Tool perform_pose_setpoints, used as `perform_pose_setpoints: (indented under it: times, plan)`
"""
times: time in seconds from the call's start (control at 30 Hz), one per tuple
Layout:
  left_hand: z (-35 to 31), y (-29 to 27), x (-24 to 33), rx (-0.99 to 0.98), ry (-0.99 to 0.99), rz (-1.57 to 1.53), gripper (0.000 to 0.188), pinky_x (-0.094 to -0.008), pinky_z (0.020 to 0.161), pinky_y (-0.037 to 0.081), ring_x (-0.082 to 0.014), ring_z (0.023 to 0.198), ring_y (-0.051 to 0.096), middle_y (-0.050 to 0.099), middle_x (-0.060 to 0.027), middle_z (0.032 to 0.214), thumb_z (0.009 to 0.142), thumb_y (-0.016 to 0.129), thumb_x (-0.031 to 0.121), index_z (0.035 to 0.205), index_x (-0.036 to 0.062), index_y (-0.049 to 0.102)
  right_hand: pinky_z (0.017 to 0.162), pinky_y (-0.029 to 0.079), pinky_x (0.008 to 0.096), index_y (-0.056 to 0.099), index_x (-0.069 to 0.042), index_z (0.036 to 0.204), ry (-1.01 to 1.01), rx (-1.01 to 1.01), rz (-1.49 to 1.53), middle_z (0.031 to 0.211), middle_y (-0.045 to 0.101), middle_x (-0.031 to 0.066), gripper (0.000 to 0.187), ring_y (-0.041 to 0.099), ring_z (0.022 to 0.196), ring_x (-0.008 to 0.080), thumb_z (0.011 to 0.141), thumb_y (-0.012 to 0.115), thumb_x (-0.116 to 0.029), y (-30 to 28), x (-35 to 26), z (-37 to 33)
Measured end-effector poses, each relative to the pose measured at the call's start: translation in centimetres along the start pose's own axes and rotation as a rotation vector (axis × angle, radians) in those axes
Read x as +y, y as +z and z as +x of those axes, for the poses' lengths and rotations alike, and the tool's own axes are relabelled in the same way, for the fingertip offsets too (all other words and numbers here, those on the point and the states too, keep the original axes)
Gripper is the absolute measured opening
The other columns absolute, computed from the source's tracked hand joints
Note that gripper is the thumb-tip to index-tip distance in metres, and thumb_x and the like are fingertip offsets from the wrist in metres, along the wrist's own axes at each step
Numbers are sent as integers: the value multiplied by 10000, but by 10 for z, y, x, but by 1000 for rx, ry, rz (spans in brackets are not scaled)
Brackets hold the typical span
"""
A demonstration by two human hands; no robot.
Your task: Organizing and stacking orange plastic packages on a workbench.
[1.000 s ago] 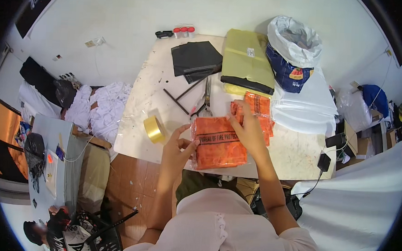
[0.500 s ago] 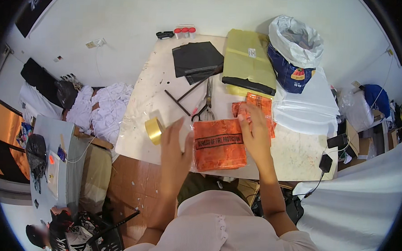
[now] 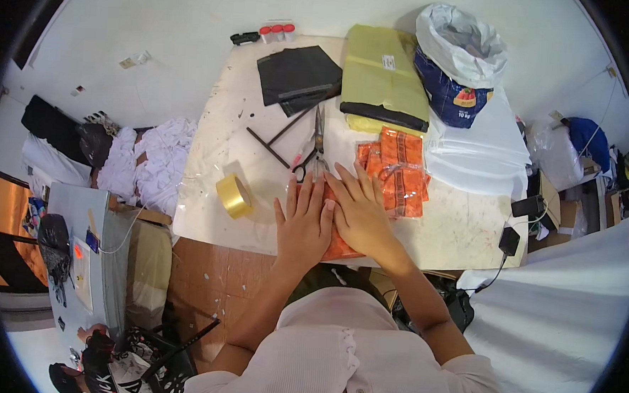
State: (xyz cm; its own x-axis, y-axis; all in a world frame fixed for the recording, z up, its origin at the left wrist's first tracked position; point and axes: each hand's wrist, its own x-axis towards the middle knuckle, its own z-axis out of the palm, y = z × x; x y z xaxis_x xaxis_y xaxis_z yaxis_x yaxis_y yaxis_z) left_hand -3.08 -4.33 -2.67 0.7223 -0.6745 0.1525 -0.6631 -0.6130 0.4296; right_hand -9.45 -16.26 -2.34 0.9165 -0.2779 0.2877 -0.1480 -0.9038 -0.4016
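Observation:
My left hand (image 3: 303, 223) and my right hand (image 3: 360, 217) lie side by side at the table's near edge. Both are flat, fingers stretched out, pressing on an orange folded pack in clear plastic (image 3: 341, 248). They cover most of it, and only small parts show between and below them. Just beyond the fingertips are the scissors (image 3: 319, 134), points facing away, with a thin black T-shaped bar (image 3: 269, 147) beside them. More orange packets (image 3: 401, 165) lie overlapped past my right hand. To the left stands a yellow tape roll (image 3: 234, 196).
Black flat bags (image 3: 297, 76), a yellow plastic-wrapped bundle (image 3: 382, 70), a blue-and-white sack (image 3: 454, 76) and white sheets (image 3: 477, 152) occupy the table's far side. Black power adapters (image 3: 509, 241) hang near its right edge. A person (image 3: 100, 359) sits at lower left.
Both hands have come together from the pack's sides and now lie flat over it. The view has shifted slightly, and the person at lower left has moved an arm onto the grey table.

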Motion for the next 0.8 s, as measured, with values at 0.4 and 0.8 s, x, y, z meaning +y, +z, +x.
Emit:
perform_pose_setpoints:
  times: [0.4,0.8]
  plan:
    - [5,-4,0,-81,-66,-115,577,-611,1063,121,-344,1391,161,247,-95,1495,935,396,432,1422,134,311,1096,183,471,504,-116,1281,17,-17,426,1446,291,152,443,220,1355,344,845,562,-167,-2,20,3]
    - [3,-31,2,-51,-27,-190,559,-606,1068,86,-444,1363,139,209,-145,1497,903,499,413,1365,117,393,642,478,392,638,27,838,1059,103,314,786,637,182,417,613,727,320,737,715,-370,30,183,-84]
